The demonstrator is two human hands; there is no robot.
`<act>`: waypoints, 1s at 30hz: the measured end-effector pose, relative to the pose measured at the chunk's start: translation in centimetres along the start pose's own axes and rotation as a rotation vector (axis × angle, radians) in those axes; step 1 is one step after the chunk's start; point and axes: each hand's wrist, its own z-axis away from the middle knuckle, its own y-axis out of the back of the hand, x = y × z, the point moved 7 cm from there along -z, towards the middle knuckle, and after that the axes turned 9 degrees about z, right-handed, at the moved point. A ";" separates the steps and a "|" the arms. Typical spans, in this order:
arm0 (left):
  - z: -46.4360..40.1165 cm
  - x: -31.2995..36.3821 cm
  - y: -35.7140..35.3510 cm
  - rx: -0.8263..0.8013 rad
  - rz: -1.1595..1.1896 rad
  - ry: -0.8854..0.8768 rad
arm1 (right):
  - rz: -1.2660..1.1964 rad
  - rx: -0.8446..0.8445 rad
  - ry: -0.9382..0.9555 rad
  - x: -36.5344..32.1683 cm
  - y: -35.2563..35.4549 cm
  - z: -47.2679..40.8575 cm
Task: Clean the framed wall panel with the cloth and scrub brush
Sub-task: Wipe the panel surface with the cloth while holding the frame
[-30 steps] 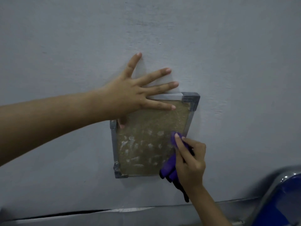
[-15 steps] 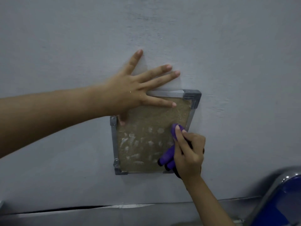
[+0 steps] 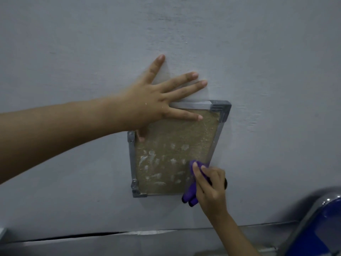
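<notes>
Right hand (image 3: 210, 185), clamped on purple cloth (image 3: 191, 191), has dropped toward panel (image 3: 175, 154) lower right corner; left hand (image 3: 158, 102) stays splayed flat, fingers apart, bracing upper frame.

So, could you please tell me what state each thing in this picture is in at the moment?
Panel: framed, on the wall, smeared with whitish marks in its lower half.
Left hand: open, flat, fingers spread over the panel's top left corner and the wall.
Right hand: grip closed on the purple cloth.
Purple cloth: bunched, at the panel's lower right corner.
</notes>
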 end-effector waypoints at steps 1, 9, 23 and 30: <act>0.0 0.0 0.0 0.005 0.016 -0.002 | -0.006 -0.047 0.008 -0.3 -0.3 0.8; 0.2 -0.1 0.2 0.064 0.033 -0.027 | -0.074 0.092 -0.205 0.8 1.2 -0.6; 0.2 0.2 -0.1 -0.003 0.012 0.001 | 0.032 -0.097 -0.106 -0.6 -0.3 1.6; 0.3 0.1 0.0 0.028 0.038 -0.007 | -0.144 0.065 -0.205 -0.2 2.9 -2.4</act>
